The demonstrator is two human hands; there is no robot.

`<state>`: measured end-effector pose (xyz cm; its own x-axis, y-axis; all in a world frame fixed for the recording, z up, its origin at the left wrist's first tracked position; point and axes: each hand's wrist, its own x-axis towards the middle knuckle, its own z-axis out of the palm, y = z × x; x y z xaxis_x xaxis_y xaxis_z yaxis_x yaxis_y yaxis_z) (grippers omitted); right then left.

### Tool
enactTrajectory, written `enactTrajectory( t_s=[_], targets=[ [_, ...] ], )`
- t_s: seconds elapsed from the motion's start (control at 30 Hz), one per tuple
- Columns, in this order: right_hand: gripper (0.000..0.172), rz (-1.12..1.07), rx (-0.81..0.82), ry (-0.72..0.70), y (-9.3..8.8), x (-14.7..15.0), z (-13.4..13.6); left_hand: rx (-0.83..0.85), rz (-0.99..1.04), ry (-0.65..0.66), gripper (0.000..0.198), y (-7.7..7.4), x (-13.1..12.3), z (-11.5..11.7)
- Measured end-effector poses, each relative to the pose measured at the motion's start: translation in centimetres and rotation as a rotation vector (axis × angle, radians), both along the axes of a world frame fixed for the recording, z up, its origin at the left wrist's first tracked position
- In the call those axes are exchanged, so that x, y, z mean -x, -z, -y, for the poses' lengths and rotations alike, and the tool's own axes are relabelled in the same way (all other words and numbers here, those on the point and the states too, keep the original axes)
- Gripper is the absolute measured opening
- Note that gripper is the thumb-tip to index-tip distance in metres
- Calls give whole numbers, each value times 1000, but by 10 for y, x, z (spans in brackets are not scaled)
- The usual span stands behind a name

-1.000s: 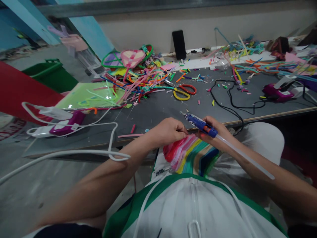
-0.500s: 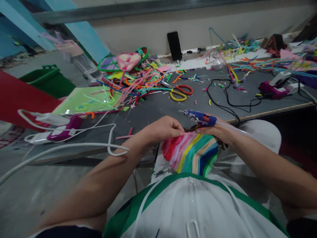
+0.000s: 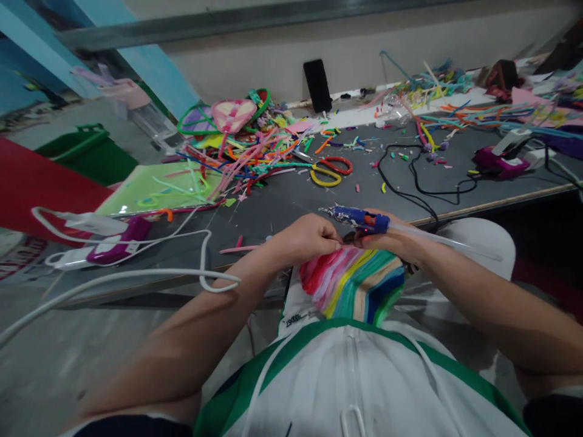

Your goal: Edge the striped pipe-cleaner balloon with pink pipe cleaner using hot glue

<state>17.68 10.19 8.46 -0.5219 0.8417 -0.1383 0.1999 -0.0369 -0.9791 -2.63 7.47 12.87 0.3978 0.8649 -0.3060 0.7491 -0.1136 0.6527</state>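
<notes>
Okay, left hand pinches the far edge of the bundle; right hand grasps the glue gun (also at that edge). Bundle sits bodyward of both grips; gun lies crosswise, nozzle leftward, just beyond the left grip.

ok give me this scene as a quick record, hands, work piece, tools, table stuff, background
left hand: fingers pinched at the top edge of the striped piece
right hand: holds the blue glue gun, fingers near the same edge
work piece: striped piece on the lap, bands running pink-red to yellow, teal, beige, blue, green
tool on table: scissors, one red loop, one yellow
left part of table: pink heart beside a heap of coloured strips
against wall: dark phone, propped upright
floor: green bin
</notes>
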Motion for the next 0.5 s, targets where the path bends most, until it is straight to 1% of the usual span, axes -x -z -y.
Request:
enactTrajectory(
  t_s=[0.1, 0.23, 0.37, 0.5],
  targets=[
    [21, 89, -51, -11, -2, 0, 1, -28, -45, -5, 26, -2, -4, 2],
    [24, 105, -30, 8, -1, 0, 2, -63, -83, -12, 25, -3, -6, 4],
    [23, 62, -40, 34, 5, 2, 4, -82, -98, -17, 25, -4, -9, 8],
    [23, 32, -47, 46, 16, 4, 3, -92, -109, -41, 24, -5, -12, 12]
  ],
)
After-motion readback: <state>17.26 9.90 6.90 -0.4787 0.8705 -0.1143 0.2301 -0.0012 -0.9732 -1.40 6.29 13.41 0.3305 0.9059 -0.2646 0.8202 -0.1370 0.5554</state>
